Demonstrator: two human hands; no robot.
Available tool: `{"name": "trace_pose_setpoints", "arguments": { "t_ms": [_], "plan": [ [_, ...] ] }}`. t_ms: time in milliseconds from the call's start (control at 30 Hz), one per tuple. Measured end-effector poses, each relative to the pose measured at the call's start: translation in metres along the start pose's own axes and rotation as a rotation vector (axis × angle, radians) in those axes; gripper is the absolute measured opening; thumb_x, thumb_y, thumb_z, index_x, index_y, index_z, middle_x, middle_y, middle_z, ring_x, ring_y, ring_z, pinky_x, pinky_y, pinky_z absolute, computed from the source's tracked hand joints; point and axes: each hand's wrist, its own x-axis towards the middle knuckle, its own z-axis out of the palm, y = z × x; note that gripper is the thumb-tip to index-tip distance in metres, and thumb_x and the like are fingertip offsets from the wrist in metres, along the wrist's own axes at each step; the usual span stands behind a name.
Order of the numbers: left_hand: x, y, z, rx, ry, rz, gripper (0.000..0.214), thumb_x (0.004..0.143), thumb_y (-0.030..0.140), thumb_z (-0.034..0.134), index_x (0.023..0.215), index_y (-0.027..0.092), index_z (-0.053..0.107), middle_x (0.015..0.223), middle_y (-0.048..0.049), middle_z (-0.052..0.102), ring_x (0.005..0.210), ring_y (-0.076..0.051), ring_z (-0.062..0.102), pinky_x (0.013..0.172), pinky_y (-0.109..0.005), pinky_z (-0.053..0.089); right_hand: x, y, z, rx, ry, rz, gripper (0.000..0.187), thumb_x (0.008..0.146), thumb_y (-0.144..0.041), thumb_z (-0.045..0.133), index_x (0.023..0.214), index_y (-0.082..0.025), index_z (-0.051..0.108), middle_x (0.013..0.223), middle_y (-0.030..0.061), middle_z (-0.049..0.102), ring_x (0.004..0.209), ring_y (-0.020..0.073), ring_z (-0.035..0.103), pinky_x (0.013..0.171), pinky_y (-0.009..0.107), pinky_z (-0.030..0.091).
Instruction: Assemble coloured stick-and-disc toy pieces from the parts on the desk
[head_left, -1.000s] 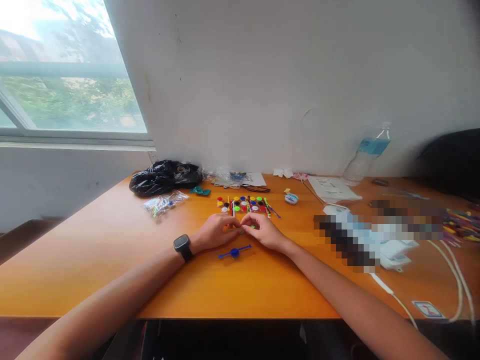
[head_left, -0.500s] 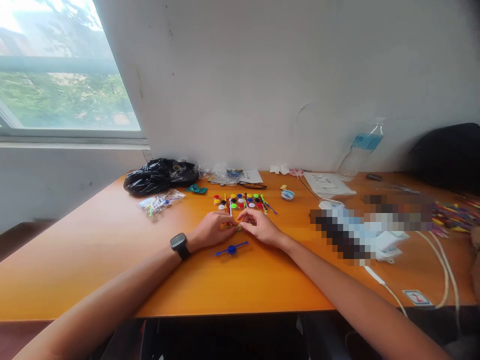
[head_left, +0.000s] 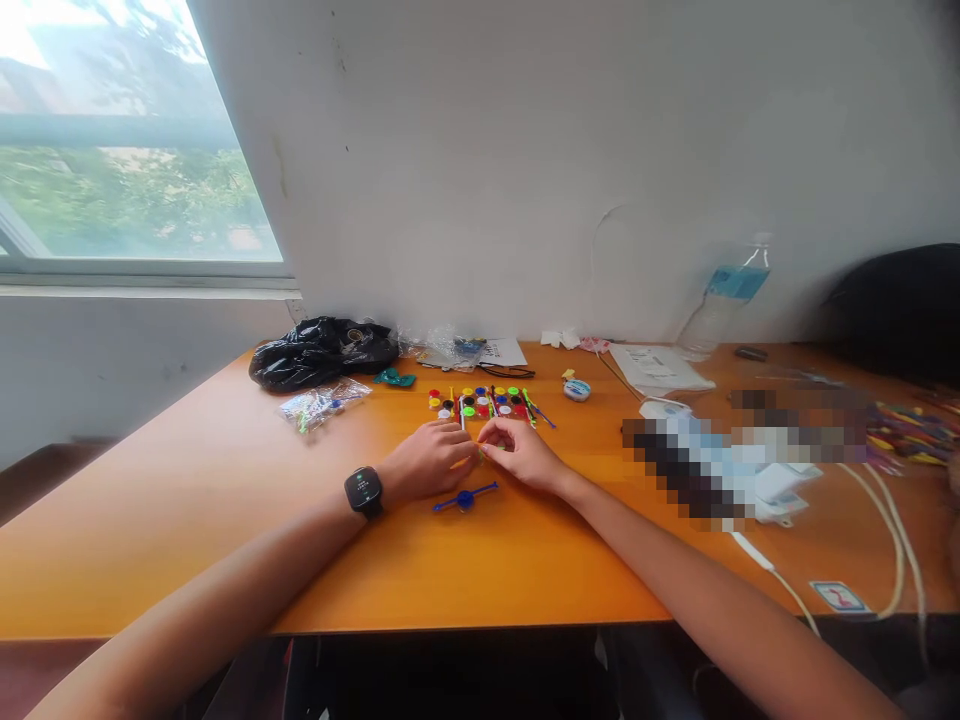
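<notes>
My left hand [head_left: 431, 460], with a black watch on its wrist, and my right hand [head_left: 520, 452] meet fingertip to fingertip on the orange table [head_left: 225, 500]. Both hands are closed in a pinch on a small green piece [head_left: 482, 452] between them; its shape is mostly hidden. Just in front of the hands lies a blue stick with a round disc [head_left: 465, 497] on it. Behind the hands sits a cluster of small coloured discs and thin sticks [head_left: 484, 403].
A black plastic bag [head_left: 322, 350] and a clear bag of parts [head_left: 322, 405] lie at the back left. A water bottle [head_left: 724, 300], papers [head_left: 656, 368], a small round case [head_left: 576, 389], white cables [head_left: 892, 540] and coloured sticks [head_left: 911, 430] are on the right.
The hands stay together over the same spot, with only small finger movements on the green piece. The view has shifted slightly.
</notes>
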Motion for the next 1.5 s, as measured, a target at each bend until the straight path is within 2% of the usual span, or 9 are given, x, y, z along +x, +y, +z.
{"name": "trace_pose_setpoints", "arguments": {
  "t_ms": [133,333,767,1033,1167,1233,1367,1433,1500],
  "plan": [
    [0.002,-0.002,0.004,0.194,-0.034,0.136,0.028,0.106,0.019,0.046,0.082,0.019,0.062,0.076,-0.0047,0.063,0.073,-0.02,0.058,0.072,-0.036,0.046,0.0,0.001,0.0,-0.03,-0.012,-0.018,0.01,0.088,-0.029,0.07,0.09,-0.019,0.07,0.086,0.0037,0.072,0.079,0.0188,0.065,0.073,0.03,0.051],
    [0.002,-0.001,0.004,0.267,-0.034,0.174,0.025,0.104,0.017,0.049,0.082,0.019,0.061,0.077,-0.0035,0.064,0.073,-0.019,0.057,0.071,-0.037,0.044,0.0,0.003,-0.001,-0.014,-0.012,-0.027,0.009,0.088,-0.028,0.07,0.089,-0.019,0.07,0.084,0.0027,0.071,0.076,0.0177,0.063,0.071,0.029,0.05],
    [0.003,0.001,0.004,0.169,-0.002,0.132,0.034,0.109,0.024,0.047,0.078,0.019,0.061,0.076,-0.0032,0.064,0.07,-0.017,0.057,0.07,-0.036,0.043,0.002,0.005,0.0,0.016,-0.036,-0.009,0.01,0.087,-0.028,0.071,0.09,-0.018,0.07,0.085,0.0035,0.072,0.079,0.0182,0.064,0.074,0.03,0.051],
    [0.001,-0.001,0.004,0.068,0.005,0.078,0.035,0.108,0.029,0.052,0.077,0.019,0.063,0.075,-0.0032,0.065,0.07,-0.017,0.06,0.069,-0.033,0.043,0.002,0.001,0.0,0.017,-0.033,0.004,0.011,0.083,-0.027,0.071,0.09,-0.018,0.07,0.085,0.0039,0.071,0.078,0.0183,0.064,0.072,0.029,0.051],
    [-0.001,0.0,0.004,0.088,0.03,0.056,0.034,0.108,0.033,0.053,0.079,0.02,0.066,0.076,-0.0038,0.068,0.072,-0.018,0.062,0.07,-0.033,0.045,0.001,-0.003,-0.002,-0.012,-0.018,0.016,0.013,0.084,-0.03,0.072,0.089,-0.018,0.07,0.085,0.0046,0.072,0.079,0.0188,0.064,0.073,0.03,0.051],
    [-0.001,0.001,0.004,0.115,0.061,0.034,0.031,0.106,0.04,0.057,0.084,0.021,0.069,0.078,-0.0048,0.07,0.077,-0.02,0.064,0.072,-0.035,0.047,0.001,-0.008,-0.005,-0.056,0.014,0.02,0.017,0.087,-0.034,0.071,0.089,-0.018,0.07,0.085,0.0045,0.072,0.077,0.0182,0.063,0.071,0.029,0.05],
    [-0.002,0.003,0.0,0.114,0.135,-0.037,0.033,0.099,0.051,0.064,0.113,0.021,0.072,0.093,-0.0083,0.076,0.089,-0.025,0.067,0.08,-0.04,0.052,0.001,-0.018,-0.013,-0.195,0.122,0.027,0.03,0.095,-0.047,0.064,0.087,-0.018,0.071,0.084,0.0041,0.073,0.065,0.0153,0.056,0.063,0.028,0.044],
    [-0.003,0.003,-0.003,0.104,0.164,-0.071,0.034,0.1,0.047,0.062,0.12,0.021,0.07,0.099,-0.0097,0.076,0.092,-0.027,0.068,0.082,-0.041,0.053,0.002,-0.022,-0.017,-0.17,0.142,0.077,0.039,0.097,-0.055,0.061,0.088,-0.019,0.072,0.074,0.0025,0.07,0.058,0.0148,0.053,0.058,0.028,0.041],
    [-0.004,0.002,-0.007,0.096,0.167,-0.103,0.03,0.103,0.039,0.057,0.125,0.021,0.068,0.101,-0.0099,0.076,0.092,-0.026,0.067,0.081,-0.041,0.052,0.002,-0.024,-0.02,-0.059,0.126,0.161,0.051,0.099,-0.065,0.054,0.087,-0.019,0.073,0.055,-0.0018,0.056,0.049,0.0142,0.046,0.052,0.028,0.036]
  ]
}}
